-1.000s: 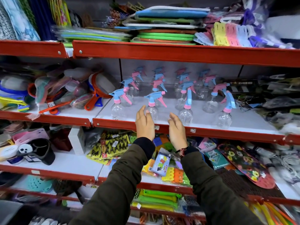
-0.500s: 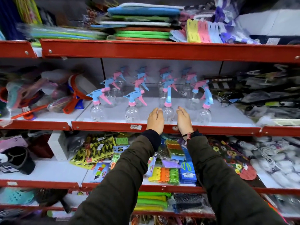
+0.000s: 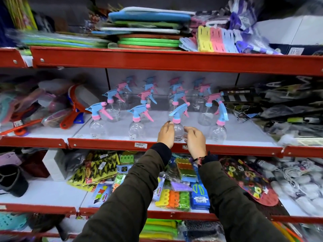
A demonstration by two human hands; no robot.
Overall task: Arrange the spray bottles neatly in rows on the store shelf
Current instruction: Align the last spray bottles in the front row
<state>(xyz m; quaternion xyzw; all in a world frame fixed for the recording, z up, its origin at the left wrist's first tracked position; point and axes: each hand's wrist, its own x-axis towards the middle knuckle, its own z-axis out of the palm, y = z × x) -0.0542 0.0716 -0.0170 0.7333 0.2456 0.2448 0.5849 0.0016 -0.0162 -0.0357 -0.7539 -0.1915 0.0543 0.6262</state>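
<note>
Both hands up at the front lip of the shelf (image 3: 227,148), dead centre of the view. Left hand (image 3: 165,135) cupped at 9 o'clock of the front-row bottle (image 3: 178,131), fingertips seeming to touch its clear shoulder. Right hand (image 3: 195,140) cupped at 3 o'clock of the same bottle, fingers curled and slightly spread, apparently just off the plastic. Contact on that side hard to tell. No firm clamp on either side; loose bracketing only.

Change from a second ago: hands then flat and side by side against the shelf edge, at 6 o'clock of the bottles. Half a second ago, closer together and higher. Now parted and lifted around one bottle. Reads as a shift from surveying to adjusting this one.

Spray bottles (image 3: 139,109) standing upright on the middle shelf in rough columns running toward 12 o'clock. Front row: one far out at 9 o'clock (image 3: 97,125), one nearer at 9 o'clock (image 3: 136,127), the bracketed one, then one at 3 o'clock (image 3: 218,130). That last trigger head turned differently from its neighbours. Spacing uneven across the front.

Judgement: rows mostly formed, task well along; remaining work likely squaring spacing and trigger direction. Light, tall bottle, so prone to tipping under a one-sided nudge.
</note>
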